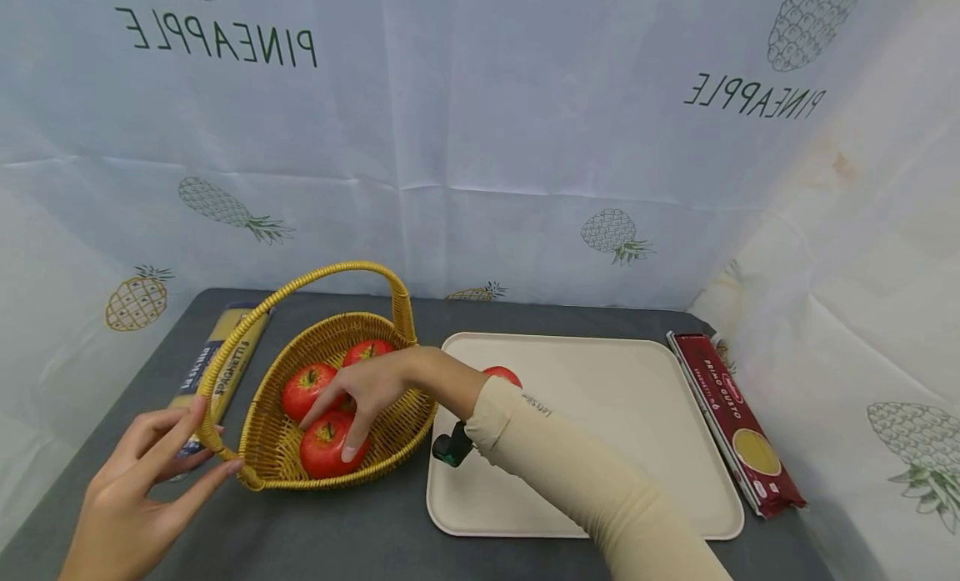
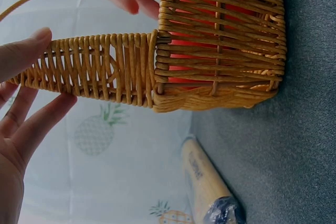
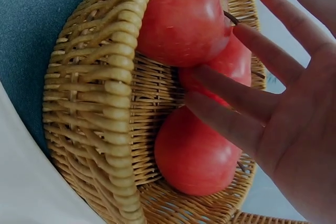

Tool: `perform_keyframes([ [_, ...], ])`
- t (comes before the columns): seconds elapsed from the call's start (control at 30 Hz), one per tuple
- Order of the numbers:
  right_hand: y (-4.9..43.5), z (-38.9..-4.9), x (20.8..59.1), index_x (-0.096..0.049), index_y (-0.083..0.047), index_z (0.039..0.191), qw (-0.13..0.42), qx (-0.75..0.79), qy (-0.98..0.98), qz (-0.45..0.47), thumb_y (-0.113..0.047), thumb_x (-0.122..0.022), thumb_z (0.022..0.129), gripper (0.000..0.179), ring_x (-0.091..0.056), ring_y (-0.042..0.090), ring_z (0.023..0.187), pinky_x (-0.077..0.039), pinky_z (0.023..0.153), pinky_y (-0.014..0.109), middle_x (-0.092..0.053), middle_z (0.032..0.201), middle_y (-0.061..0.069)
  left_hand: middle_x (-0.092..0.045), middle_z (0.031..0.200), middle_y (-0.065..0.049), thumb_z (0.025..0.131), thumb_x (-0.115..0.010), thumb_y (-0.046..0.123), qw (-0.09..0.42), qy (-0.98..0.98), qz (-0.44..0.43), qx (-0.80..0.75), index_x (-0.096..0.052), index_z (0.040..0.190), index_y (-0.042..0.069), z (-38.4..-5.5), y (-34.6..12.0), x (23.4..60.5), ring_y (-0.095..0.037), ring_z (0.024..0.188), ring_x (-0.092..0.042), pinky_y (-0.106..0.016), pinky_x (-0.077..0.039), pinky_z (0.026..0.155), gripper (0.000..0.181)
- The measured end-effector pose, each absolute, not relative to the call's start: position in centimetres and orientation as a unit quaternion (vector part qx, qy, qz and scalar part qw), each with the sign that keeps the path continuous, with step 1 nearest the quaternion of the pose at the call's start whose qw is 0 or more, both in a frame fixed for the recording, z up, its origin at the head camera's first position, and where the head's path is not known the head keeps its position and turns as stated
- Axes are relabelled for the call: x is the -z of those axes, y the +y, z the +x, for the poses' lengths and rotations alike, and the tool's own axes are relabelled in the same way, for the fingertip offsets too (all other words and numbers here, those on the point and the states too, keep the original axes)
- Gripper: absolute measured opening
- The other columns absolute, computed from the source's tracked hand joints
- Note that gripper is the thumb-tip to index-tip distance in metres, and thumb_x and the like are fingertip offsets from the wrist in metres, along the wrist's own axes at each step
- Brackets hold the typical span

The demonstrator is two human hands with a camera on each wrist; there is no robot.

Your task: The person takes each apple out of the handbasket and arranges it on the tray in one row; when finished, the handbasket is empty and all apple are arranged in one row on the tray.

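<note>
A yellow wicker basket (image 1: 408, 448) with a tall arched handle (image 1: 337, 269) stands on the dark table. My left hand (image 1: 135, 489) pinches the base of the handle on its left side, thumb and fingers on opposite faces. In the basket lie three red apples: a front apple (image 1: 321, 454), a left apple (image 1: 303, 388) and a back apple (image 1: 366, 350). My right hand (image 1: 381, 388) reaches over them from the right, fingers (image 3: 226, 121) spread and nearly straight. Its thumb overlaps the front apple in the head view, with other fingertips between that apple and the left one.
A beige tray (image 1: 600, 431) lies right of the basket, with another red apple (image 1: 504, 374) partly hidden behind my right forearm. A red spaghetti pack (image 1: 735, 414) leans along the tray's right edge. A yellow spaghetti pack (image 1: 234, 364) lies behind the basket's left side. Pineapple-print cloth (image 1: 480, 131) hangs behind.
</note>
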State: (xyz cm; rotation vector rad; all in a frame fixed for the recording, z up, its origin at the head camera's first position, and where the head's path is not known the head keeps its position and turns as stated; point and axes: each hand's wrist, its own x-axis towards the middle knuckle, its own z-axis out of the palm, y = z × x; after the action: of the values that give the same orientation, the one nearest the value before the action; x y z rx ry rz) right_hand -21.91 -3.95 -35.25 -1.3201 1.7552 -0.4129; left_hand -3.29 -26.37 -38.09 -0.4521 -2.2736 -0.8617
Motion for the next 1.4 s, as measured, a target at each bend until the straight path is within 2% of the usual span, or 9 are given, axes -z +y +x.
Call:
perform_keyframes([
  [0.23, -4.3, -21.9, 35.5, -0.051, -0.025, 0.152, 0.445, 0.147, 0.714, -0.52, -0.033, -0.081, 0.087, 0.071, -0.039, 0.002, 0.137, -0.046, 0.113, 0.016, -0.05, 0.151, -0.009, -0.044, 0.125, 0.028, 0.094, -0.052, 0.069, 0.325, -0.87, -0.171, 0.328, -0.059, 0.139, -0.007, -3.3, -26.3, 38.1, 0.02, 0.111, -0.047, 0.006, -0.05, 0.082, 0.088],
  [0.5, -5.0, -22.1, 35.7, -0.051, -0.024, 0.153, 0.456, 0.133, 0.711, -0.519, -0.032, -0.079, 0.089, 0.07, -0.038, -0.001, 0.136, -0.042, 0.107, 0.008, -0.049, 0.152, -0.011, -0.044, 0.127, 0.029, 0.095, -0.051, 0.069, 0.33, -0.87, -0.17, 0.323, -0.059, 0.139, -0.006, -3.3, -26.4, 38.2, 0.02, 0.11, -0.047, 0.007, -0.049, 0.081, 0.088],
  [0.83, -5.7, -21.9, 36.4, -0.053, -0.03, 0.151, 0.47, 0.12, 0.719, -0.499, -0.033, -0.079, 0.089, 0.068, -0.034, -0.002, 0.137, -0.042, 0.107, 0.011, -0.048, 0.151, -0.014, -0.043, 0.127, 0.028, 0.095, -0.051, 0.069, 0.326, -0.871, -0.17, 0.327, -0.059, 0.139, -0.007, -3.3, -26.3, 38.1, 0.02, 0.11, -0.047, 0.007, -0.049, 0.082, 0.088],
  [1.4, -4.7, -22.3, 36.4, -0.06, -0.029, 0.144, 0.465, 0.123, 0.726, -0.492, -0.031, -0.081, 0.087, 0.061, -0.038, 0.001, 0.132, -0.045, 0.104, 0.012, -0.051, 0.146, -0.011, -0.044, 0.128, 0.029, 0.094, -0.053, 0.069, 0.329, -0.869, -0.167, 0.329, -0.06, 0.138, -0.007, -3.3, -26.2, 38.1, 0.02, 0.11, -0.047, 0.007, -0.049, 0.083, 0.088],
])
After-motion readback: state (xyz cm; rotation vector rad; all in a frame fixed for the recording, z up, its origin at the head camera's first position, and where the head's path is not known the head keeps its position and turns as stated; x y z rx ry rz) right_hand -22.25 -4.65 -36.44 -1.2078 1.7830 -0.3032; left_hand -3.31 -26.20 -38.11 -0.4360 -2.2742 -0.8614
